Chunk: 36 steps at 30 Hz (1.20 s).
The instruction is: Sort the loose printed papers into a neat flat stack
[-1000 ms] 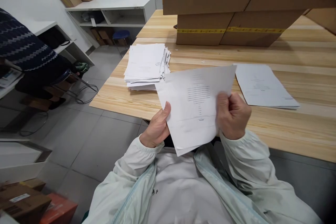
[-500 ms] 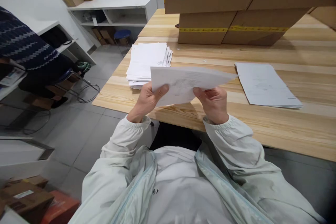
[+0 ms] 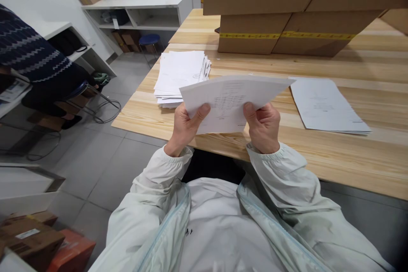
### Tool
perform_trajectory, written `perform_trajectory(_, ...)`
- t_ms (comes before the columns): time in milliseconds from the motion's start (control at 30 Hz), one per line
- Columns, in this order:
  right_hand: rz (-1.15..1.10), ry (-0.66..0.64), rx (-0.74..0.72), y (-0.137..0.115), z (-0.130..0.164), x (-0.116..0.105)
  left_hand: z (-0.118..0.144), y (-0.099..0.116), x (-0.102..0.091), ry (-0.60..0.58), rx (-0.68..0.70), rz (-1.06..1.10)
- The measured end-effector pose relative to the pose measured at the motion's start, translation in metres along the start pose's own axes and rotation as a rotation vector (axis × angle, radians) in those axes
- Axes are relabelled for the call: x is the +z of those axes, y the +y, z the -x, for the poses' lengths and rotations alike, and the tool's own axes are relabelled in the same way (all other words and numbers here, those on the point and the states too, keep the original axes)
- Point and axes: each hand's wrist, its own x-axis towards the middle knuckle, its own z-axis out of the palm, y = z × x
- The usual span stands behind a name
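Note:
Between my hands I hold a printed sheet of paper (image 3: 226, 110), raised above the table's front edge and bowed along its top. My left hand (image 3: 188, 125) pinches its left side, thumb on the printed face. On the other side, my right hand (image 3: 263, 125) grips it the same way, with the fingers curled behind. Whether it is one sheet or more I cannot tell. Behind and left of it lies an uneven stack of papers (image 3: 180, 70). To the right, a thinner, neater pile of printed sheets (image 3: 328, 104) rests flat on the table.
The wooden table (image 3: 350, 157) carries stacked cardboard boxes (image 3: 255, 29) with yellow tape at the back. At left, a person in a patterned sweater (image 3: 35, 51) sits on a stool. White shelves (image 3: 153, 0) stand behind; more boxes (image 3: 32, 238) lie on the floor at lower left.
The held paper has tilted up, so more of its printed face and lower edge shows. Both hands have shifted slightly to the right, still gripping it.

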Motion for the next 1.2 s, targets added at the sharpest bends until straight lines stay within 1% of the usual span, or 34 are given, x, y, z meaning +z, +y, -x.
perform_trajectory(133, 0.019, -0.005, -0.008, 0.001, 0.0, -0.001, 0.001, -0.003, -0.001, 0.017, -0.011, 0.007)
perform_trajectory(267, -0.018, -0.02, -0.01, 0.004, 0.001, -0.002, 0.002, -0.003, 0.001, 0.027, -0.018, 0.017)
perform_trajectory(400, 0.003, -0.013, 0.012, 0.004, 0.002, -0.003, 0.003, -0.003, 0.001, 0.028, -0.022, 0.036)
perform_trajectory(567, 0.012, -0.004, 0.022, 0.003, 0.004, 0.001, 0.006, -0.005, 0.003, 0.03, -0.029, 0.049)
perform_trajectory(633, 0.055, 0.009, 0.006, -0.005, 0.006, 0.004, 0.006, 0.003, 0.011, 0.04, -0.029, 0.032)
perform_trajectory(700, 0.169, 0.072, -0.029, -0.02, 0.004, 0.001, 0.006, 0.016, 0.023, 0.035, -0.007, 0.026)
perform_trajectory(767, 0.333, 0.142, -0.08, -0.04, 0.0, -0.01, 0.01, 0.029, 0.038, 0.026, 0.04, 0.053)
perform_trajectory(800, 0.418, 0.149, -0.089, -0.05, -0.003, -0.02, 0.014, 0.033, 0.045, 0.029, 0.065, 0.076)
perform_trajectory(833, 0.489, 0.121, -0.073, -0.059, -0.006, -0.032, 0.021, 0.036, 0.052, 0.036, 0.071, 0.1)
perform_trajectory(867, 0.541, 0.063, -0.018, -0.066, -0.008, -0.046, 0.031, 0.035, 0.058, 0.037, 0.053, 0.119)
perform_trajectory(900, 0.57, -0.012, 0.083, -0.071, -0.008, -0.061, 0.043, 0.033, 0.062, 0.027, 0.007, 0.129)
perform_trajectory(933, 0.576, -0.095, 0.227, -0.074, -0.006, -0.076, 0.057, 0.028, 0.065, 0.001, -0.074, 0.126)
perform_trajectory(1000, 0.526, -0.225, 0.572, -0.073, 0.005, -0.105, 0.086, 0.017, 0.07, -0.098, -0.23, 0.079)
perform_trajectory(1067, 0.433, -0.282, 0.892, -0.068, 0.022, -0.128, 0.11, 0.007, 0.073, -0.258, -0.35, -0.005)
perform_trajectory(1100, 0.397, -0.293, 0.997, -0.066, 0.031, -0.137, 0.117, 0.005, 0.075, -0.348, -0.406, -0.017)
perform_trajectory(1133, 0.39, -0.299, 1.054, -0.063, 0.038, -0.144, 0.121, 0.003, 0.077, -0.44, -0.48, 0.0)
perform_trajectory(1167, 0.425, -0.292, 1.05, -0.061, 0.043, -0.149, 0.122, 0.003, 0.079, -0.521, -0.575, 0.048)
perform_trajectory(1200, 0.489, -0.277, 1.003, -0.06, 0.047, -0.153, 0.119, 0.004, 0.082, -0.582, -0.682, 0.119)
